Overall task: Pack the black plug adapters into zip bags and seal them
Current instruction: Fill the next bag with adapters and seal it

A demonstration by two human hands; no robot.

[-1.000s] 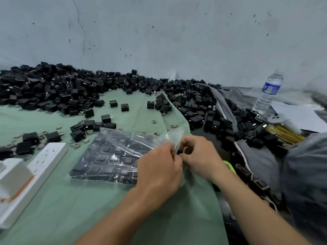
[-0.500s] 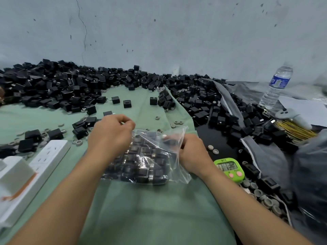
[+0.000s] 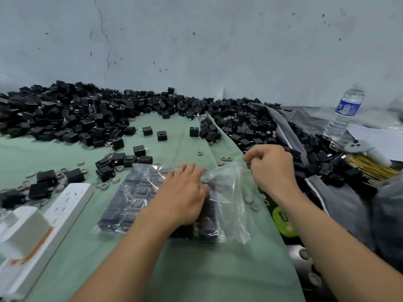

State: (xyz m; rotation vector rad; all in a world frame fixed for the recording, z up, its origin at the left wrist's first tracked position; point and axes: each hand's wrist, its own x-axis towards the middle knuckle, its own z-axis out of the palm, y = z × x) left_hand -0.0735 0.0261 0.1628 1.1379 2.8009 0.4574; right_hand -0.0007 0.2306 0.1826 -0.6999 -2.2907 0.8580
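A clear zip bag [image 3: 135, 192] filled with flat rows of black plug adapters lies on the green cloth [image 3: 196, 269] in front of me. My left hand [image 3: 183, 197] rests palm down on the bag's right half with its fingers spread. My right hand [image 3: 272, 168] is closed, its fingertips pinching the bag's upper right corner at the open mouth. A big heap of loose black adapters [image 3: 65, 118] runs along the wall, and a few single ones [image 3: 139, 150] lie just beyond the bag.
A white power strip [image 3: 65, 205] and a white box [image 3: 21, 232] sit at the left. On the right are a green timer [image 3: 283, 221], grey cloth [image 3: 340, 203], gold ties [image 3: 370, 168], a white controller [image 3: 359, 147] and a water bottle [image 3: 344, 114]. Small grey rings [image 3: 224, 160] are scattered about.
The bag, bunched up between both hands half a second ago, now lies flat. My left hand has let go and come down flat on it. My right hand has shifted up and right.
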